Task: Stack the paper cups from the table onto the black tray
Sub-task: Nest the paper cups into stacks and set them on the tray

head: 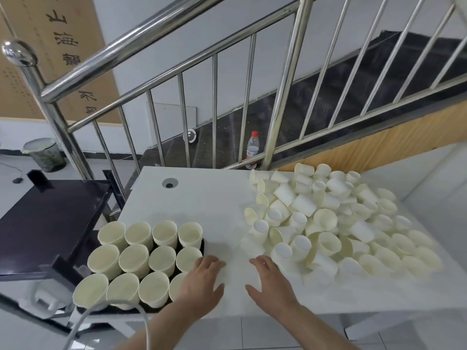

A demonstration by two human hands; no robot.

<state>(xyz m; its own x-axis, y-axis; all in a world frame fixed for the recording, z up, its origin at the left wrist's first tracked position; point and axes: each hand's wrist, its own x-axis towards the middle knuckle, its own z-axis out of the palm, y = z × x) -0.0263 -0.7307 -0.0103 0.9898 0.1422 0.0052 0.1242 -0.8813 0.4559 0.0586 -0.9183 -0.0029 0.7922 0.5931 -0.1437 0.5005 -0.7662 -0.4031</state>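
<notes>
A black tray (203,245) lies at the table's near left, filled with several upright stacks of cream paper cups (134,257) in rows. A large loose heap of paper cups (326,223) covers the right half of the white table (202,200), most lying on their sides. My left hand (201,281) hovers with relaxed fingers just right of the tray, over the nearest right stack, holding nothing. My right hand (269,281) is spread flat above the bare table between tray and heap, empty.
A steel stair railing (214,114) rises behind the table, with a plastic bottle (252,150) at its foot. A black side table (48,221) stands to the left, a bin (44,154) beyond it. A white cable (83,322) curves past the tray's near edge.
</notes>
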